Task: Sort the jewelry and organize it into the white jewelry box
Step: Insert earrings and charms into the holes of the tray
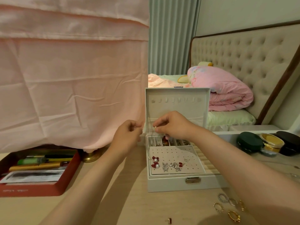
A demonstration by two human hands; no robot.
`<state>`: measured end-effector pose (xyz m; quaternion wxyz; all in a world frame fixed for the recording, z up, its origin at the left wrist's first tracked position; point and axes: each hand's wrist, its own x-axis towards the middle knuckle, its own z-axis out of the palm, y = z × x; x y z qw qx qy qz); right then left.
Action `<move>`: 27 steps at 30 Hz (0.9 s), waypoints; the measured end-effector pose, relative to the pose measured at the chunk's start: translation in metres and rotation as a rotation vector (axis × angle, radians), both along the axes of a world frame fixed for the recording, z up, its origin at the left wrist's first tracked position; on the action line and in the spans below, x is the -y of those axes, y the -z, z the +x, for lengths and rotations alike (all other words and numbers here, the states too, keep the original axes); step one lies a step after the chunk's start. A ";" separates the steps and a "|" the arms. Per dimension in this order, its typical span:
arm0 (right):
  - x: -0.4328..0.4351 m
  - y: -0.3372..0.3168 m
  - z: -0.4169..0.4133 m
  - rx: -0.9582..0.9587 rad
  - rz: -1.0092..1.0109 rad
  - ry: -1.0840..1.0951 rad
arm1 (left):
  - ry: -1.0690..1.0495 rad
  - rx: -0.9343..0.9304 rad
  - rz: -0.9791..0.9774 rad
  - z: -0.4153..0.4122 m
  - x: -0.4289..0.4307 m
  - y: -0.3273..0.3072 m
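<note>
desk [129, 200]: pale wood grain | white jewelry box [170, 182]: square, lid upright, mid-desk; soft beige perforated pad [178, 155] carries bow-and-pearl earrings [155, 162] | your right grip [172, 125]: above rear slots, pinching small gold piece [155, 127] | your left grip [128, 135]: fingertips pinched just left of box, contents too small to tell | loose rings [230, 203]: scalloped gold and silver, desk front right

My right hand [172, 125] pinches a small gold piece [155, 127] over the open white jewelry box [167, 184]. My left hand [128, 135] is curled nearby
</note>
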<state>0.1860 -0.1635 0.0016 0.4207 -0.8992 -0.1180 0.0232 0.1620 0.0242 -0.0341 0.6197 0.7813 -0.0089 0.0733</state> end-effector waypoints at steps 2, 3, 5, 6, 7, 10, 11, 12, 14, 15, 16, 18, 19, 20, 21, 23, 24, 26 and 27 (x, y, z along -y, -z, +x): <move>-0.005 0.006 0.005 0.011 -0.054 -0.013 | 0.045 -0.082 0.054 0.003 -0.001 0.008; -0.008 0.008 0.007 0.022 -0.084 -0.019 | 0.075 -0.118 0.078 0.004 -0.001 0.011; -0.013 0.010 0.010 0.051 -0.156 -0.026 | 0.143 -0.164 0.110 0.005 0.000 0.010; -0.015 0.009 0.011 0.066 -0.201 -0.036 | 0.173 -0.171 0.119 0.004 0.000 0.009; -0.018 0.009 0.010 0.078 -0.251 -0.052 | 0.195 -0.173 0.133 0.003 0.001 0.007; -0.023 0.009 0.009 0.092 -0.405 -0.105 | 0.205 -0.173 0.168 0.003 0.000 0.007; -0.024 0.008 0.008 0.093 -0.444 -0.116 | 0.210 -0.173 0.170 0.002 -0.001 0.007; -0.025 0.007 0.008 0.092 -0.466 -0.123 | 0.215 -0.176 0.173 0.001 -0.002 0.008; -0.023 0.004 0.005 0.096 -0.459 -0.122 | 0.217 -0.180 0.178 0.000 -0.003 0.008; -0.021 0.001 0.003 0.105 -0.439 -0.102 | 0.218 -0.180 0.176 -0.001 -0.004 0.009; -0.017 -0.004 0.000 0.119 -0.413 -0.074 | 0.216 -0.177 0.173 -0.004 -0.004 0.007; -0.005 -0.013 -0.010 0.155 -0.352 -0.028 | 0.184 -0.147 0.189 -0.014 -0.005 0.004; 0.001 -0.019 -0.018 0.169 -0.321 -0.017 | 0.149 -0.117 0.214 -0.020 -0.006 0.002; 0.008 -0.024 -0.028 0.178 -0.290 -0.008 | 0.107 -0.082 0.239 -0.028 -0.007 0.000; 0.015 -0.028 -0.041 0.185 -0.258 -0.003 | 0.062 -0.042 0.254 -0.037 -0.007 -0.002; 0.026 -0.033 -0.068 0.177 -0.189 -0.010 | -0.014 0.040 0.244 -0.056 -0.007 -0.005; 0.032 -0.034 -0.083 0.151 -0.163 -0.025 | -0.023 0.081 0.233 -0.067 -0.006 -0.007; 0.043 -0.032 -0.113 0.034 -0.163 -0.083 | 0.042 0.160 0.229 -0.090 -0.001 -0.010; 0.047 -0.029 -0.127 -0.042 -0.185 -0.119 | 0.107 0.188 0.243 -0.102 0.002 -0.010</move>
